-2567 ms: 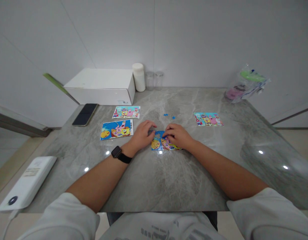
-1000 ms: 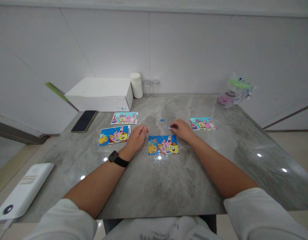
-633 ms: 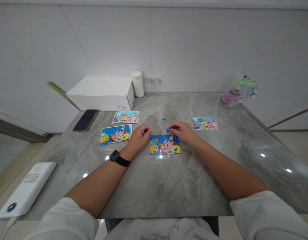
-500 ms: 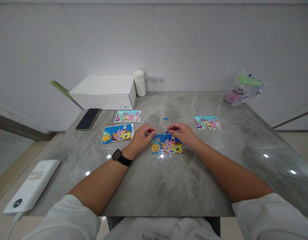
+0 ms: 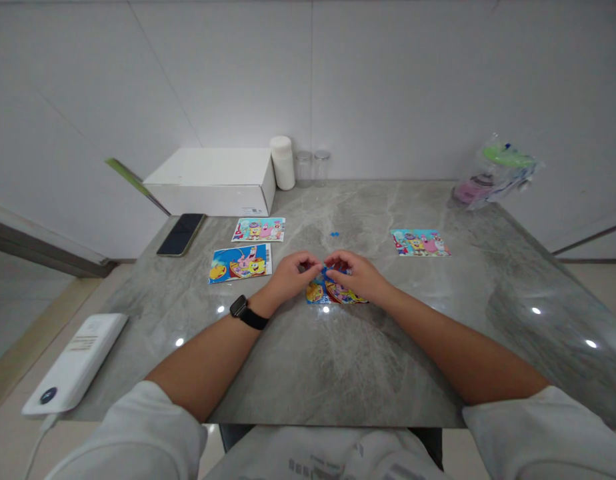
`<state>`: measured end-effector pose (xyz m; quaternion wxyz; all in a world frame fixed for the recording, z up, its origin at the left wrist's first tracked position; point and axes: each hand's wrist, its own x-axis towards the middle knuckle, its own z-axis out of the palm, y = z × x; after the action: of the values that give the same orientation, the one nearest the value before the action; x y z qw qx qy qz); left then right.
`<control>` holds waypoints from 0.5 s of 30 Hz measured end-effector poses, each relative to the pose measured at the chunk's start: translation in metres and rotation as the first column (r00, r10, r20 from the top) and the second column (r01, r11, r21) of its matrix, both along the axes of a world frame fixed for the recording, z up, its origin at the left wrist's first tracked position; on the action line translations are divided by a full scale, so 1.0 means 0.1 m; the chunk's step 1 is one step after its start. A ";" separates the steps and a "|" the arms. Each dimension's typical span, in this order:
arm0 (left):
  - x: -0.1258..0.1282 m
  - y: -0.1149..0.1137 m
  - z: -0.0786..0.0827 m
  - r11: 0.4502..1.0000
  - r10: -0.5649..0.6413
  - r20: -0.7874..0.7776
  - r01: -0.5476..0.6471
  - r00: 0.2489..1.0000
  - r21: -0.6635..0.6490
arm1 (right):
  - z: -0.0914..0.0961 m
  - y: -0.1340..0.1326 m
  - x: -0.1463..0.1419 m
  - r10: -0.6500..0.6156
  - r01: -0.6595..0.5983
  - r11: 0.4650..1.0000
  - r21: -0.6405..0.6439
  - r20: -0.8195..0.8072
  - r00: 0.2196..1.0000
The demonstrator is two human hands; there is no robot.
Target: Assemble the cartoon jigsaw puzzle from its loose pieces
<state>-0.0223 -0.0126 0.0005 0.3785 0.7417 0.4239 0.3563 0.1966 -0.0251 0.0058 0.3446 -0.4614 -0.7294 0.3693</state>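
A small cartoon jigsaw puzzle (image 5: 333, 293) lies flat on the grey marble table (image 5: 338, 360) in front of me. My right hand (image 5: 355, 272) hovers over its top edge with fingers pinched on a small blue puzzle piece (image 5: 330, 271). My left hand (image 5: 293, 272), a black watch on its wrist, rests at the puzzle's upper left corner with fingers curled, touching the same spot. One loose blue piece (image 5: 333, 234) lies farther back on the table.
Two cartoon picture cards (image 5: 241, 261) (image 5: 259, 229) lie to the left, another (image 5: 420, 242) to the right. A black phone (image 5: 181, 225), white box (image 5: 213, 180), white canister (image 5: 283, 162), two jars (image 5: 311, 167), a plastic bag (image 5: 498, 172) and a white device (image 5: 75, 363) ring the table.
My right hand picked a blue piece from behind the puzzle and brought it back to the puzzle's top edge. My left hand closed in beside it.
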 end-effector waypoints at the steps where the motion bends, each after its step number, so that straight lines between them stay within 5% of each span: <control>1: 0.00 0.00 0.01 0.999 0.016 0.027 -0.015 1.000 -0.036 | 0.02 0.01 -0.01 -0.001 0.000 1.000 0.013 0.021 1.000; 8: -0.02 0.01 0.02 0.991 0.064 0.123 -0.048 0.990 -0.128 | 0.19 0.21 -0.11 -0.006 0.004 0.997 -0.071 -0.036 0.999; 15: -0.17 0.13 0.05 0.991 0.130 0.024 -0.130 0.991 0.007 | 0.28 0.51 -0.20 0.092 -0.082 0.989 -0.123 0.076 0.993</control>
<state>-0.0390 0.0005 0.0055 0.3562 0.7099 0.4653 0.3906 0.1762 0.0260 0.0342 0.2697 -0.4636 -0.7389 0.4078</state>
